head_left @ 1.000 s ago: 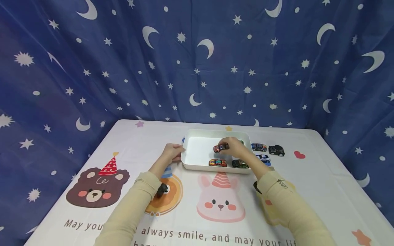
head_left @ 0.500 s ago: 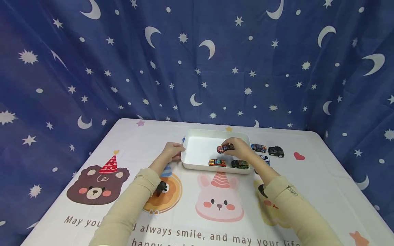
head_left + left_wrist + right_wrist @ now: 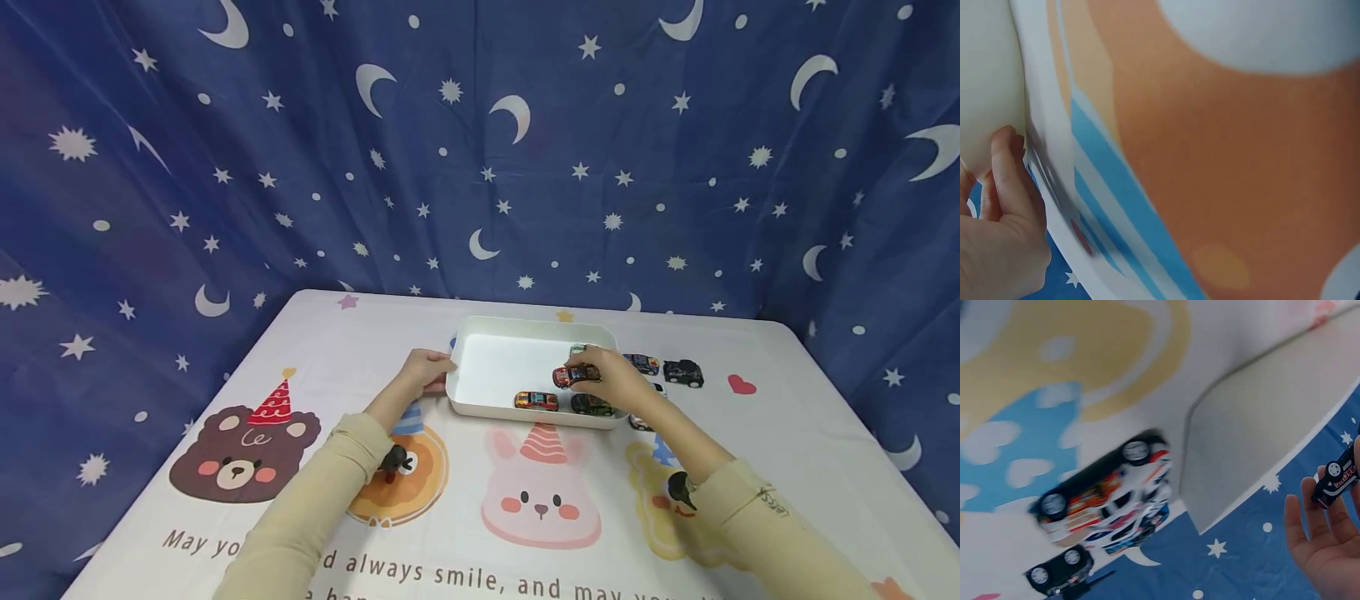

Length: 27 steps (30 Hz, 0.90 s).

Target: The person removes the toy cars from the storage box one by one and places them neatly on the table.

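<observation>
My left hand [image 3: 426, 371] grips the left end of a white tray [image 3: 483, 367]; the left wrist view shows its fingers [image 3: 1010, 181] at the tray wall [image 3: 988, 75]. Over the tray's right half, my right hand [image 3: 621, 383] pinches a red and black toy car [image 3: 564, 377]. In the right wrist view that car [image 3: 1340, 478] sits at the fingertips, partly cut off by the frame edge. Inside the tray stand an orange and yellow toy car [image 3: 536, 401] and a dark green one [image 3: 591, 405] along the near wall. A light green car [image 3: 579, 349] is mostly hidden behind my right hand.
Right of the tray are a blue toy car [image 3: 642, 363], a black toy car [image 3: 683, 372] and a white patterned car [image 3: 1119, 500]. A small dark object [image 3: 395, 458] lies by my left forearm, another [image 3: 680, 490] by my right sleeve. A starry curtain [image 3: 450, 167] hangs behind.
My right hand has carried the red and black car rightward and slightly nearer within the tray. The left hand keeps its place on the tray. The head view has shifted a little.
</observation>
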Each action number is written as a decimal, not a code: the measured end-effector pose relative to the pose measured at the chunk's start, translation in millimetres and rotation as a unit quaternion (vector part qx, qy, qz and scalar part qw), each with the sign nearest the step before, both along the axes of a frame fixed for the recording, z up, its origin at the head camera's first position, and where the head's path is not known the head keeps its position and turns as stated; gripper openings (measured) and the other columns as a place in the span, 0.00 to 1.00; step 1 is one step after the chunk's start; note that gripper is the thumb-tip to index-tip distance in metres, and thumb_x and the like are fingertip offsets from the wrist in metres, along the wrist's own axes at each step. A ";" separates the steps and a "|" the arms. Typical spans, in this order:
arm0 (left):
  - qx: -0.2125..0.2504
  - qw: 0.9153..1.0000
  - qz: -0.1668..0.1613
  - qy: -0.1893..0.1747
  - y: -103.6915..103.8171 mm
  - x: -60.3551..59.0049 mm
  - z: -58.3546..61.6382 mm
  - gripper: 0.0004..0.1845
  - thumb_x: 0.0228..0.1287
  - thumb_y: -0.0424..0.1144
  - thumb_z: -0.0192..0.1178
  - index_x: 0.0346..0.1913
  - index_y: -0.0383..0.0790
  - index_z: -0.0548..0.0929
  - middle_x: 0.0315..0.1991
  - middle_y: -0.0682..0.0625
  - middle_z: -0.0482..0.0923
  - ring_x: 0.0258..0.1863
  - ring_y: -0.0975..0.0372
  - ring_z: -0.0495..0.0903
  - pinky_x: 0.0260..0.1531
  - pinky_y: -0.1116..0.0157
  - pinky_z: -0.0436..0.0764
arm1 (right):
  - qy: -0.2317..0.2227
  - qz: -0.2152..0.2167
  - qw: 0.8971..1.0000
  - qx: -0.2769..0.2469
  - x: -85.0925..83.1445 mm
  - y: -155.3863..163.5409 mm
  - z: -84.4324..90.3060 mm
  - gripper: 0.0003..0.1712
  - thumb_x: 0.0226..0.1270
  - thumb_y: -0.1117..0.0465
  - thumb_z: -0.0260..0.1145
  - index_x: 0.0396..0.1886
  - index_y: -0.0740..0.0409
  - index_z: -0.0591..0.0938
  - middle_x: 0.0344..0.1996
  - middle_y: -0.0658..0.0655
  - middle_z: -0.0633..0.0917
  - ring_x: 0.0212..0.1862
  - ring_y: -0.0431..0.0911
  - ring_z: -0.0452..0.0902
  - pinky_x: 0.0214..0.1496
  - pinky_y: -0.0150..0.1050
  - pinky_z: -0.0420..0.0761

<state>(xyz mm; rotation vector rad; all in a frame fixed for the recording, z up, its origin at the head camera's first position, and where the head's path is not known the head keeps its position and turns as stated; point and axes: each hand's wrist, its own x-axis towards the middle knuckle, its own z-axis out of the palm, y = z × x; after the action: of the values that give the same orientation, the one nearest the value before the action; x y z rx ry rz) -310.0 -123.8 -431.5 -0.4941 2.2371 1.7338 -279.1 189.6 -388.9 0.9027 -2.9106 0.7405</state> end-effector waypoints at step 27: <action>-0.007 1.000 -0.014 0.003 -0.2 -0.6 -2.5 0.22 0.62 0.35 0.60 0.59 0.34 0.75 0.50 0.38 0.81 0.22 0.70 0.79 0.23 0.76 0.83 | 0.029 -0.084 0.994 0.060 25.5 99.0 4.2 0.20 0.53 0.65 0.71 0.46 0.68 0.81 0.42 0.68 0.81 0.45 0.61 0.76 0.50 0.59 0.79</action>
<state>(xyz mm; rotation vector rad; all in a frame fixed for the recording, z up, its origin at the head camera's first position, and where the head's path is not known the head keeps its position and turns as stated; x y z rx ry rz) -310.6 -124.0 -433.9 -0.4594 2.2506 1.7111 -253.6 288.6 -384.8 0.6620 -2.9587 0.5232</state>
